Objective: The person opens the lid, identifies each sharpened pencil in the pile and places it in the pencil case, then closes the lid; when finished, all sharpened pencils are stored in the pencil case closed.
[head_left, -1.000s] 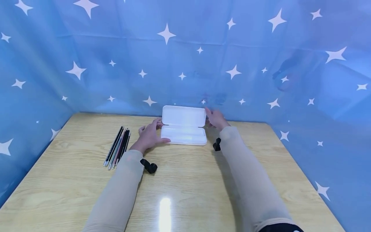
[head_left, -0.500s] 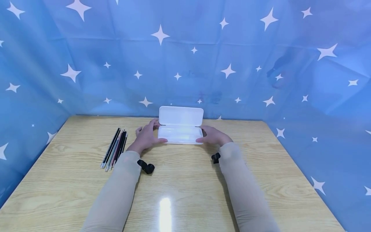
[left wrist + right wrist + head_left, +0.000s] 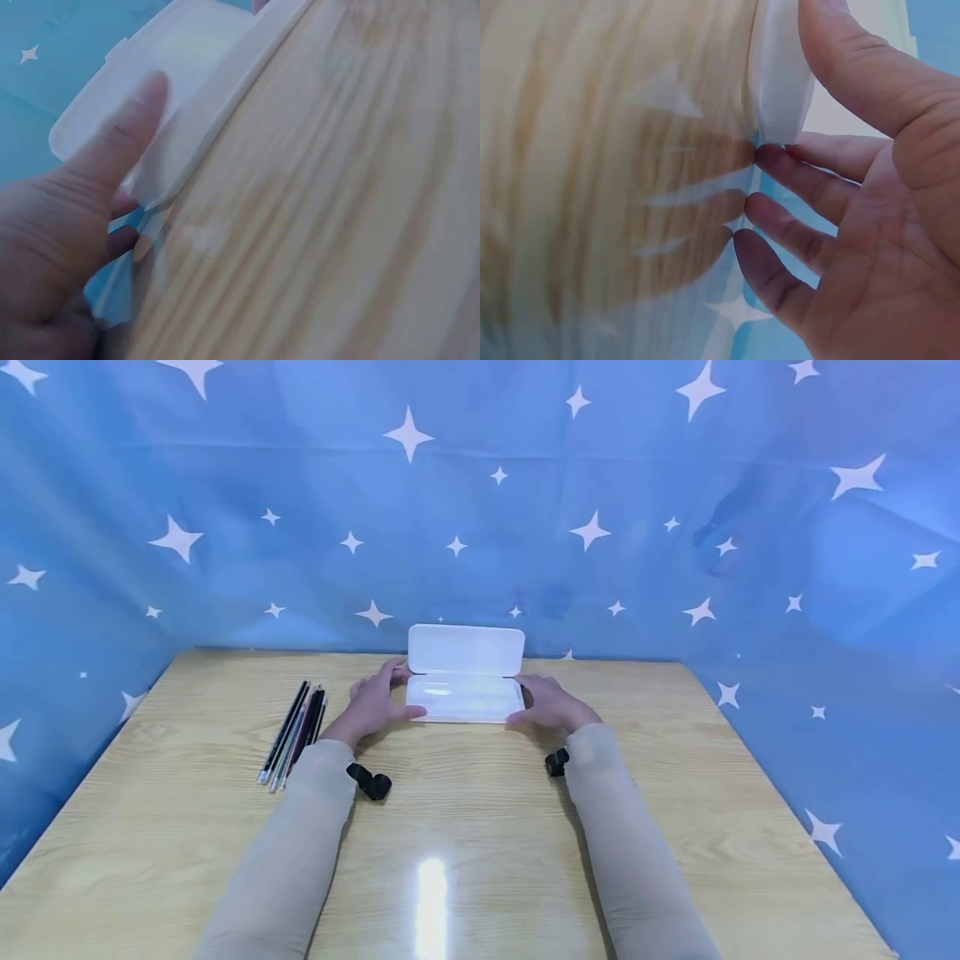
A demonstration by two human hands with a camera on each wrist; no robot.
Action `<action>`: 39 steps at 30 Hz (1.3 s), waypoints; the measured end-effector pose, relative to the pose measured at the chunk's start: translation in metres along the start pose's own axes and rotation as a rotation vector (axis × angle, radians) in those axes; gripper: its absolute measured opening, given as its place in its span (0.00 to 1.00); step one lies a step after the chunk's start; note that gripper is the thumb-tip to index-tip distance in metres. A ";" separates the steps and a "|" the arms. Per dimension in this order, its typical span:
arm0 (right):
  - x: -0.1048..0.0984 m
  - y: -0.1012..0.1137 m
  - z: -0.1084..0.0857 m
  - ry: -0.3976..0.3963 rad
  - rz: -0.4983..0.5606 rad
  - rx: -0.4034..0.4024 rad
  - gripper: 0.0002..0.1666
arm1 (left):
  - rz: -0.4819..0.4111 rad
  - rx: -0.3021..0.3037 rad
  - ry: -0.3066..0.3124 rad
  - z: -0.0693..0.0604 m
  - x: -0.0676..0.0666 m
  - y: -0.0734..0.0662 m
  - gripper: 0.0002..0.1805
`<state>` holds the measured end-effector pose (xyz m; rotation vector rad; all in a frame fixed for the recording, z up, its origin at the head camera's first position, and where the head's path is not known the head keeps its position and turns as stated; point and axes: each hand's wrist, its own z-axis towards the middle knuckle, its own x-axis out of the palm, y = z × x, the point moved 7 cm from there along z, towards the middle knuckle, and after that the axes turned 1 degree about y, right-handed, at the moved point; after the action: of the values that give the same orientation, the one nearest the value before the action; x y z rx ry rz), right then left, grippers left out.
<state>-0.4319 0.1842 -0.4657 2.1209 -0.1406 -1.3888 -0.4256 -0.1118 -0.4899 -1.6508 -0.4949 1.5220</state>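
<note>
Room lies between the sleeves (image 3: 281, 852) and along the right edge of the worktop (image 3: 750, 827). Left hand (image 3: 372, 704), white case (image 3: 465, 699) and right hand (image 3: 551, 703) block the back edge's middle; pencils (image 3: 303, 731) obstruct the left side. Clearance behind the lid (image 3: 467, 650) looks uncertain.

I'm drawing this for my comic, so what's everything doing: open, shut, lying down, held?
White case, open
Lid, tipped up
Pencils, lying bunched together outside the case
Left hand, holding the case's left end
Right hand, holding the case's right end
Starry cloth, hanging, creased

Blue cloth (image 3: 450, 485) (scattered with white stars (image 3: 408, 435)) hangs behind a glossy wood-grain table (image 3: 487, 810).
</note>
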 end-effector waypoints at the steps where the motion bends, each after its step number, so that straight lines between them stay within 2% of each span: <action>1: -0.001 -0.002 -0.002 -0.005 0.007 0.006 0.55 | -0.020 -0.002 0.021 0.000 0.000 -0.002 0.57; 4: -0.002 -0.007 -0.006 -0.005 0.032 0.010 0.55 | -0.095 -0.030 0.042 -0.005 -0.006 -0.008 0.49; 6: -0.001 -0.007 -0.005 0.002 0.045 0.000 0.56 | -0.121 -0.063 0.001 -0.014 -0.019 -0.013 0.41; 9: 0.000 -0.004 -0.003 0.008 0.035 -0.019 0.54 | -0.114 -0.113 -0.078 -0.028 -0.041 -0.019 0.32; 11: 0.002 -0.004 0.000 0.004 0.025 -0.021 0.53 | -0.076 -0.146 -0.110 -0.037 -0.055 -0.023 0.30; 16: 0.005 -0.004 0.002 0.004 0.013 -0.011 0.52 | 0.023 -0.214 -0.079 -0.058 -0.083 -0.032 0.32; 18: 0.004 -0.004 0.002 0.002 0.019 -0.005 0.52 | 0.038 -0.256 -0.057 -0.066 -0.091 -0.034 0.33; 20: 0.003 -0.004 0.002 -0.003 0.023 -0.003 0.52 | 0.015 -0.312 -0.032 -0.072 -0.097 -0.034 0.34; 23: 0.002 -0.007 0.002 -0.006 0.019 0.002 0.53 | -0.041 -0.381 0.010 -0.078 -0.101 -0.031 0.36; 26: 0.001 -0.009 0.001 -0.003 0.009 0.001 0.54 | -0.054 -0.415 0.046 -0.082 -0.100 -0.026 0.37; 34: -0.001 -0.007 -0.003 0.006 0.018 -0.004 0.53 | -0.172 -0.430 0.054 -0.086 -0.090 -0.012 0.37; 39: 0.001 -0.004 -0.002 0.018 0.014 -0.015 0.52 | -0.131 -0.425 0.057 -0.088 -0.084 -0.007 0.35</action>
<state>-0.4310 0.1879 -0.4684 2.1153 -0.1367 -1.3583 -0.3565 -0.1966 -0.4370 -1.9312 -0.9263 1.3301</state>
